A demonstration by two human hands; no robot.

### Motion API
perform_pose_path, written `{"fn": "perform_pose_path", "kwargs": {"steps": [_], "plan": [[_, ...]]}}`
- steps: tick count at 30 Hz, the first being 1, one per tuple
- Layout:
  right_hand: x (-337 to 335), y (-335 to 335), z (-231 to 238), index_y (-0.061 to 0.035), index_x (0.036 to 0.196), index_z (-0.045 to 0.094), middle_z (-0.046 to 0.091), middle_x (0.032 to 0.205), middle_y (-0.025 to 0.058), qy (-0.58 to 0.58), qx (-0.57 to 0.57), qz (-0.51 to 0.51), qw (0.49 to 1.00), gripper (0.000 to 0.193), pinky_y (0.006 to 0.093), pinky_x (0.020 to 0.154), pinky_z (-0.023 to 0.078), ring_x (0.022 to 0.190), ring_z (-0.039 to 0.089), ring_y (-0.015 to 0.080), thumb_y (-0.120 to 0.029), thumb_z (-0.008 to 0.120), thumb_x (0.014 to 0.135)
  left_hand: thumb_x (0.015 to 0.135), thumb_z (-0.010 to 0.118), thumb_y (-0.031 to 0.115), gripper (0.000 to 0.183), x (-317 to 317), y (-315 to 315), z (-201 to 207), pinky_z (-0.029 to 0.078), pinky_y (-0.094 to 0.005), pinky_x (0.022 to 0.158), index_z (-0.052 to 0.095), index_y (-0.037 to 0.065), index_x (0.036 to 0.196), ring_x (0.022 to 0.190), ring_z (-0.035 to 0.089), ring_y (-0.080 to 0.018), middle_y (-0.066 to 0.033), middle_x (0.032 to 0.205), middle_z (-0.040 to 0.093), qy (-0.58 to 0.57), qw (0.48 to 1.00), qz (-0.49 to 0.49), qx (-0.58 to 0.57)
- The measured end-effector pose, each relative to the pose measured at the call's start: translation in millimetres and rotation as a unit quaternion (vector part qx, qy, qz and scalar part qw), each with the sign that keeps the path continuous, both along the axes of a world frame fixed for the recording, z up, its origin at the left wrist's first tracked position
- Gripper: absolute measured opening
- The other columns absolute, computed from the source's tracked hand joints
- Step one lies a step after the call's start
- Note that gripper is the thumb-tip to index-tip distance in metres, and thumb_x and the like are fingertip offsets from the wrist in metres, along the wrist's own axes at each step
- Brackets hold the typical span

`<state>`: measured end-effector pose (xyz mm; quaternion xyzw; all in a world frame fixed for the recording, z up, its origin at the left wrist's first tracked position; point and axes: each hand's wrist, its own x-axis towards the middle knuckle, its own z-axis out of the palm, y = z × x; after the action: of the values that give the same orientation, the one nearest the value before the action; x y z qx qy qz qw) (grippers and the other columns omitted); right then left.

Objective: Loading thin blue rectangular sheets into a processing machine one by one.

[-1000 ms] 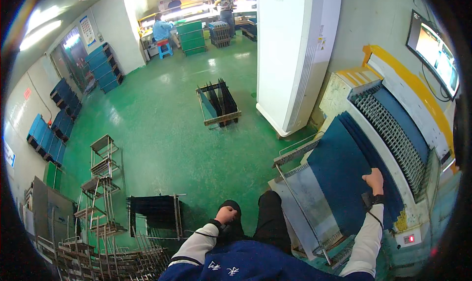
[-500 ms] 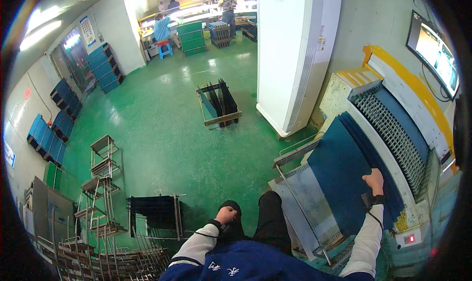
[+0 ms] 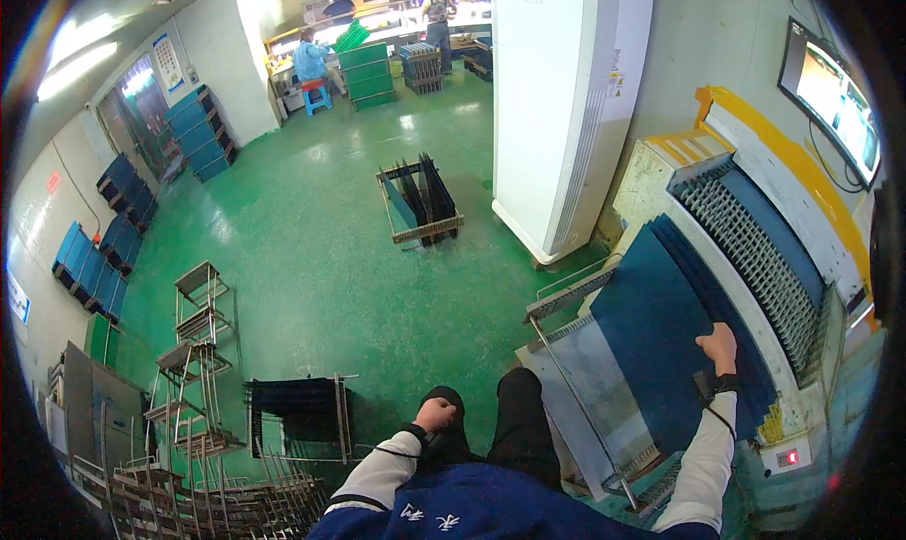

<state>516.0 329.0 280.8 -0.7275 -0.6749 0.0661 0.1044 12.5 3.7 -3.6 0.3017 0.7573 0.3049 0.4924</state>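
My right hand is closed on the edge of a dark blue panel, with its fingertips partly hidden. This panel stands tilted in a metal slotted rack, in front of several similar blue panels. A pale sheet shows at the rack's near left side. Beyond the panels lies a machine's roller conveyor, with another blue panel along its far side. My left hand rests on my left knee, its fingers curled in and no object visible in them.
A rack of dark panels stands mid-floor, another at lower left. Bare metal racks stand on the left. A tall white cabinet is beside the machine. People work at a lit bench at the back.
Both my hands stay where they were. At the far bench, a green grid-like piece now shows beside the seated person in blue, and the person behind has shifted.
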Motion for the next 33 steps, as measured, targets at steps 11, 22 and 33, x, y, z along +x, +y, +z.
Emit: {"fn": "perform_pose_path", "kwargs": {"steps": [11, 22, 33], "plan": [[8, 5, -10, -0.0013, 0.095, 0.066, 0.065, 0.101, 0.0204, -0.03, 0.015, -0.003, 0.999, 0.041, 0.0432, 0.079, 0.05, 0.097, 0.062, 0.0357, -0.024, 0.078, 0.064, 0.083, 0.06, 0.023, 0.022, -1, 1, -4, 0.048, -0.0305, 0.052, 0.064, 0.001, 0.084, 0.056, 0.058, -0.0154, -0.0059, 0.069, 0.064, 0.004, 1.0, -0.006, -0.008], [2, -1, -4, -0.004, 0.089, 0.068, 0.067, 0.093, 0.0181, -0.026, 0.03, 0.003, 0.999, 0.032, 0.0438, 0.077, 0.05, 0.091, 0.064, 0.0355, -0.022, 0.078, 0.065, 0.082, 0.06, 0.022, 0.021, 1, 0, -1, 0.048, -0.031, 0.052, 0.063, 0.001, 0.082, 0.056, 0.059, -0.0158, -0.0063, 0.069, 0.064, -0.005, 1.0, 0.004, -0.007], [-2, -5, 0, -0.0022, 0.095, 0.067, 0.067, 0.097, 0.0185, -0.025, 0.019, -0.008, 0.999, 0.036, 0.043, 0.08, 0.05, 0.094, 0.064, 0.0354, -0.021, 0.077, 0.066, 0.082, 0.06, 0.025, 0.024, 0, 0, 0, 0.05, -0.0314, 0.056, 0.068, 0.002, 0.084, 0.059, 0.062, -0.0169, -0.0068, 0.07, 0.066, 0.011, 1.0, -0.006, -0.016]]}}
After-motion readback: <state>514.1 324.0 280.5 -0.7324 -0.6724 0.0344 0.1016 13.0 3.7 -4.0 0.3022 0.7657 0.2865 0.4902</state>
